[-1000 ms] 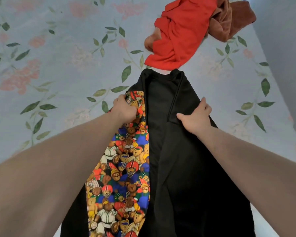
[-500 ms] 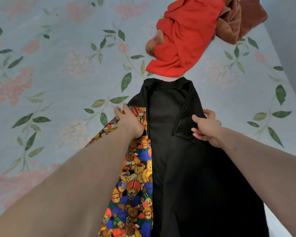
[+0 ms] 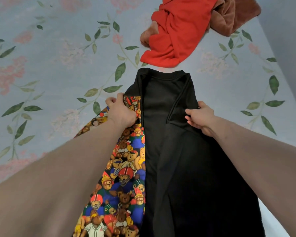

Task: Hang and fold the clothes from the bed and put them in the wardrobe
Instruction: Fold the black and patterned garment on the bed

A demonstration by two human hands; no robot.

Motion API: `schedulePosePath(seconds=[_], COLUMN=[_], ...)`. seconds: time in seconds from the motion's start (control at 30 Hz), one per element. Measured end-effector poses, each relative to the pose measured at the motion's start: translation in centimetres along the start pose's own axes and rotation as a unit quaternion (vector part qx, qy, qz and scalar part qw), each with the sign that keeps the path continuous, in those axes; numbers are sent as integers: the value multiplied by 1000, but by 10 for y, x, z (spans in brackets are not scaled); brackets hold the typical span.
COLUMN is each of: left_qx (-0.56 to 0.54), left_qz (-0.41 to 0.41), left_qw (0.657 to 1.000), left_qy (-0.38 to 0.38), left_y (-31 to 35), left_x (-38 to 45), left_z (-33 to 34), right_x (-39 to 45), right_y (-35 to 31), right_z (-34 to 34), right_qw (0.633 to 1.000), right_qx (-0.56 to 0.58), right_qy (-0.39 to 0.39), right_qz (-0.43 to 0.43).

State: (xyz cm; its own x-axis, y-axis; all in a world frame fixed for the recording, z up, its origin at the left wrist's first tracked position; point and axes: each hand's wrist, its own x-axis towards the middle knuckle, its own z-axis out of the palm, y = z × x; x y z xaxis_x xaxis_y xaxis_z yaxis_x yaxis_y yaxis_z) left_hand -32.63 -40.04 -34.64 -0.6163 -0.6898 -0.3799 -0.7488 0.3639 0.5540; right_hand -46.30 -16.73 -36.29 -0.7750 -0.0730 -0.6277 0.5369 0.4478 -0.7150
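Since a second ago the left hand (image 3: 122,112) has slid outward to the edge of the teddy-bear lining (image 3: 123,177), and the right hand (image 3: 201,117) has curled onto the black front panel. Both grips now pinch the black jacket (image 3: 178,159), which lies open on the flowered bed (image 3: 50,74) between the arms. The red garment (image 3: 174,31) and brown garment (image 3: 232,16) lie beyond the collar.

Bed sheet (image 3: 50,74): pale blue, printed with green leaves on thin stems and faded pink blossoms. Black garment (image 3: 186,159), centre to 6 o'clock: plain black, no print. Its lining (image 3: 123,177), 7 o'clock: crowded teddy bears, brown and tan, in red helmets, blue, green, yellow and white outfits. Red garment (image 3: 176,31), 12 o'clock: solid red. Brown garment (image 3: 232,16), 1 o'clock: rust brown, plain.
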Motion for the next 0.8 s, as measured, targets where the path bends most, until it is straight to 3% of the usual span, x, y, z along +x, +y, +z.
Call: schedulePosePath(seconds=[0.1, 0.2, 0.33, 0.47, 0.63, 0.8], left_qx=[-77, -217, -292, -254, -198, -26], left_qz=[47, 23, 8, 41, 123, 269], left_qw=[995, 976, 955, 956, 969, 962], left_qy=[47, 26, -57, -138, -76, -44], left_y=[-9, -4, 10, 10, -7, -52], left_x=[-18, -37, -59, -86, -130, -175], left_z=[-4, -25, -68, -104, -120, -113], right_x=[-18, -48, -91, -127, -170, -204], right_y=[13, 10, -13, -38, -32, 13], right_z=[0, -11, -32, -57, -78, -92], right_qw=[999, 996, 983, 976, 963, 924], right_qx=[0, 36, 98, 25, -82, -208], right_qy=[13, 6, -144, -194, -151, -116], right_qz=[-53, -76, -60, -98, -207, -301])
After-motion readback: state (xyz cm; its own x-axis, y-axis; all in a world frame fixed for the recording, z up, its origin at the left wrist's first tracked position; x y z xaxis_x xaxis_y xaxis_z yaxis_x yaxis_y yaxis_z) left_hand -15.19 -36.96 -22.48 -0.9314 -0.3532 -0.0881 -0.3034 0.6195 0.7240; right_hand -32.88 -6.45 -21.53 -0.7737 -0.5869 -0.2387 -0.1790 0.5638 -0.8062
